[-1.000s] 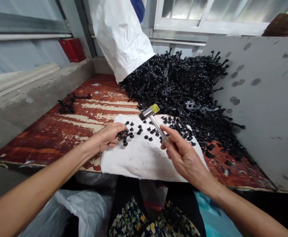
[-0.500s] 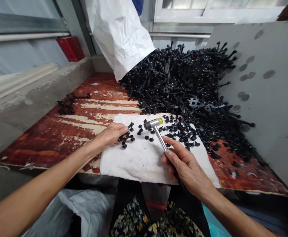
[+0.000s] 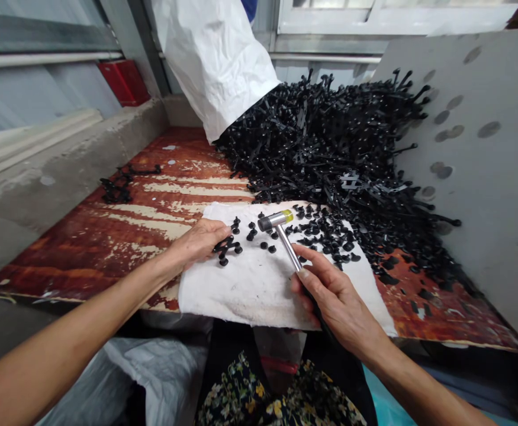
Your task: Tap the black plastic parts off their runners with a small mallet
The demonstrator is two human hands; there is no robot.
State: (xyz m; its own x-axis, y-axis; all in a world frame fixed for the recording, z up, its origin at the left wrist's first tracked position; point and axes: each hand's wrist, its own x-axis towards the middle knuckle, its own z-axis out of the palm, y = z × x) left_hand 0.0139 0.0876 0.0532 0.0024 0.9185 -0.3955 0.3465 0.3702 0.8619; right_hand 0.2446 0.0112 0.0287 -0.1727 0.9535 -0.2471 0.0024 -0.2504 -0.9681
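Observation:
My left hand (image 3: 203, 239) is closed on a black branched part (image 3: 229, 244) at the left side of a white cloth (image 3: 250, 296). My right hand (image 3: 325, 287) grips the dark handle of a small hammer (image 3: 289, 245). The hammer has a metal shaft and a head with one black face and one yellow face; its head is over the cloth, to the right of the black part. Small black pieces (image 3: 325, 234) lie scattered on the cloth, most of them at its upper right.
A large heap of black parts (image 3: 321, 136) covers the back right of the worn red table (image 3: 81, 248). Beside it hangs a white sack (image 3: 223, 65). A few black parts (image 3: 116, 188) lie at the left. A grey board (image 3: 485, 177) stands on the right.
The view has shifted very slightly. Both hands, the hammer and the black part hold nearly the same positions on and over the cloth.

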